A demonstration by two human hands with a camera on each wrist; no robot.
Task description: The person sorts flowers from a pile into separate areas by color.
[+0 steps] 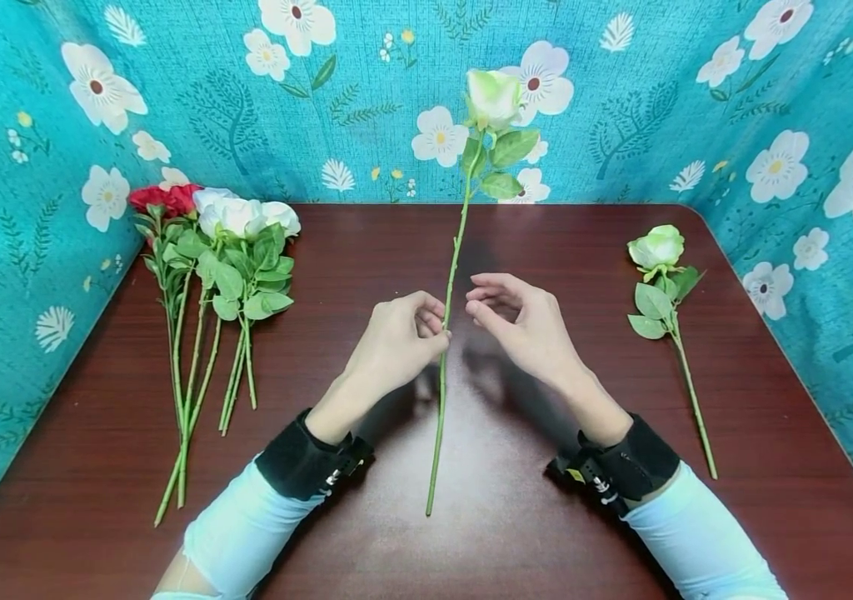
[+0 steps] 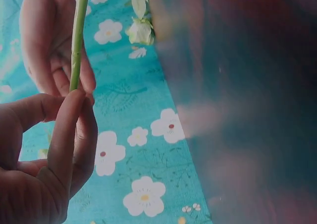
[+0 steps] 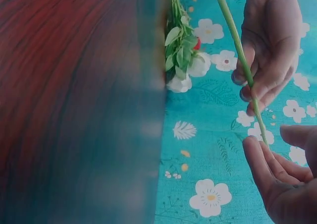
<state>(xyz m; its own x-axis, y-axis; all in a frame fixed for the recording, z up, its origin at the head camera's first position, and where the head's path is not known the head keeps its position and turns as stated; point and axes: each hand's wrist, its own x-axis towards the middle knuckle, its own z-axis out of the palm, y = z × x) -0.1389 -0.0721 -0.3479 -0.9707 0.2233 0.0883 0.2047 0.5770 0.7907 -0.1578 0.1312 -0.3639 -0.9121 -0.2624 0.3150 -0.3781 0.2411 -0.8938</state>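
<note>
A long-stemmed rose with a pale green-white bloom (image 1: 494, 100) stands nearly upright over the middle of the table. My left hand (image 1: 406, 337) pinches its green stem (image 2: 77, 40) between thumb and fingertips, around the middle of its length. Below the pinch the bare stem runs down toward me. Just right of the stem is my right hand (image 1: 520, 321), its fingers loosely bent and the thumb apart from them. In the right wrist view, the right hand's fingertips (image 3: 251, 143) lie close by the stem, with nothing gripped.
On the left of the dark red table (image 1: 546, 542) lie red roses (image 1: 164, 200) and white roses (image 1: 235, 217) with leafy stems. A shorter green-white rose (image 1: 657, 250) lies at the right. A blue flowered cloth (image 1: 366, 125) hangs behind and along both sides.
</note>
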